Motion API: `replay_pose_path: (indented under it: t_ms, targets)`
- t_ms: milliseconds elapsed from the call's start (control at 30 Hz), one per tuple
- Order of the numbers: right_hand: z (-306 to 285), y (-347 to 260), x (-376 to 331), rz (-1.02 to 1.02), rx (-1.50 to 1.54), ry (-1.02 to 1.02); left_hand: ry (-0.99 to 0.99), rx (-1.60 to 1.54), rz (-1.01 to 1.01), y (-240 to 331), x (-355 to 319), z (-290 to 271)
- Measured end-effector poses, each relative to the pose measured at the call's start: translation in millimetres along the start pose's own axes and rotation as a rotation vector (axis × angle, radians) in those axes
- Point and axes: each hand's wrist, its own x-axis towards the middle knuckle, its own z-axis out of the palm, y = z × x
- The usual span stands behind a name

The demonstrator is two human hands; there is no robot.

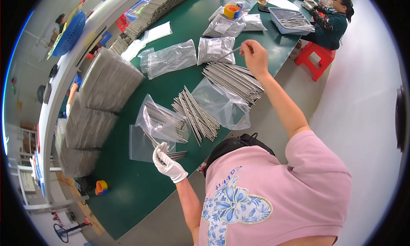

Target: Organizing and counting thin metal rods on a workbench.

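Over the green table (128, 195), the right hand (255, 58) pinches one grey rod (228, 55) by its end while the gloved left hand (168, 162) clasps more rods (150, 139), which I judge stiff, light, slippery and best held mid-length.

Worker in pink T-shirt (294, 182) at green table (136, 190), gloved left hand (169, 164) around thin metal rods (150, 139), bare right hand (255, 58) pinching single rod (229, 55) near rod pile (232, 81). Clear bag (173, 59) nearby; co-worker (335, 30) on red stool (315, 60).
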Motion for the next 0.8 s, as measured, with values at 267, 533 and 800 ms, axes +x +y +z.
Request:
replay_pose_path:
  t_ms: [267,533,800]
  targets:
    - [-18.7,120.9,-70.6,0.504,0.04,0.452,-0.042,0.092,-0.077,8.9,-0.7,-3.1]
    - [-17.9,151.9,-118.0,0.734,-0.42,-0.046,-0.021,0.11,-0.037,13.1,0.2,-14.0]
    - [-81.6,-145.9,51.6,-0.045,0.724,-0.315,-0.026,0.212,0.044,5.3,4.7,-9.2]
